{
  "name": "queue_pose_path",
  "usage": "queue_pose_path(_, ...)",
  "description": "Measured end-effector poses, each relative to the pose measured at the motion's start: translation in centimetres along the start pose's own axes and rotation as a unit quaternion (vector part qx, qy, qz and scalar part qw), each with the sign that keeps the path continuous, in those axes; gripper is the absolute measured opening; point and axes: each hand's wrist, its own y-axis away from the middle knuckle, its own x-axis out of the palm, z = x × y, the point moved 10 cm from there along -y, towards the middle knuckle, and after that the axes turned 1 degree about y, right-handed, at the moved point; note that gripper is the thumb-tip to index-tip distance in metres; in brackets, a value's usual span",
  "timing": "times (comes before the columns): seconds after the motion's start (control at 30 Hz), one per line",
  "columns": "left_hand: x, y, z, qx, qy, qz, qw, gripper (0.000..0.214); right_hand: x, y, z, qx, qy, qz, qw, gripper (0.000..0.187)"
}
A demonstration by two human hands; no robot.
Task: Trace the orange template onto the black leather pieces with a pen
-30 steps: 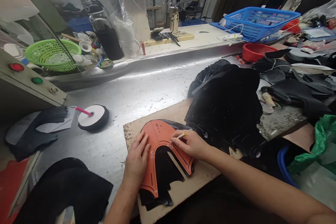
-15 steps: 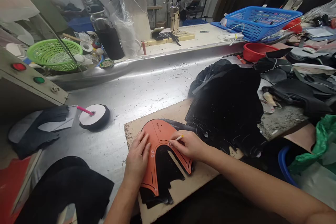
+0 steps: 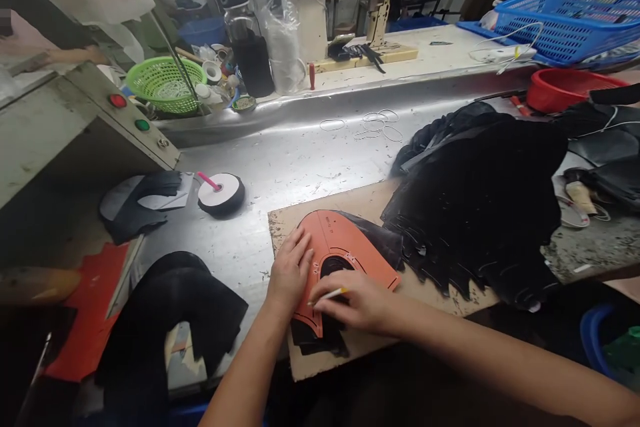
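Observation:
An orange U-shaped template with dark slots and small printing lies over a black cut piece on a tan board. My left hand rests flat on the template's left side with its fingers out. In my right hand is a slim white pen with a yellow end. Its tip meets the inner edge of the template's left leg, low down. The right hand covers part of the cutout. Beside the board's right half spreads a fanned pile of black pieces.
A tape roll and more black U-shaped pieces lie at left on the metal table. A control box stands behind them. Green, blue and red plastic containers line the back.
My right hand has moved with the pen from the template's right leg across the cutout to its left leg. The left hand still lies on the template. The camera view has shifted.

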Motion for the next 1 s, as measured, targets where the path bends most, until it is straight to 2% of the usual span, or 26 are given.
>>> queue_pose_path(0.1,0.0,0.0,-0.1,0.006,0.003,-0.004,1.000,0.033,3.1,-0.9,0.4,-0.021,0.030,0.045,0.998,0.008)
queue_pose_path(0.17,0.1,0.1,0.0,0.009,0.005,-0.005,1.000,0.033,3.6,-1.2,0.0,-0.028,0.044,0.039,0.998,0.008)
queue_pose_path(0.3,0.2,0.1,0.2,0.011,0.010,-0.006,1.000,0.032,2.6,-0.6,-0.1,-0.067,0.032,0.003,0.997,0.014)
queue_pose_path(0.53,0.1,-0.4,0.0,0.026,0.016,-0.001,1.000,0.030,2.0,0.7,0.5,-0.136,0.051,0.013,0.989,0.028)
queue_pose_path(0.8,0.1,-0.8,-0.1,0.028,0.024,0.005,0.999,0.031,1.9,0.8,-0.7,-0.131,0.064,0.000,0.989,0.028)
queue_pose_path(1.0,0.1,-0.3,0.0,0.027,0.027,0.018,0.999,0.032,2.6,1.2,-0.6,-0.142,0.088,0.020,0.986,0.030)
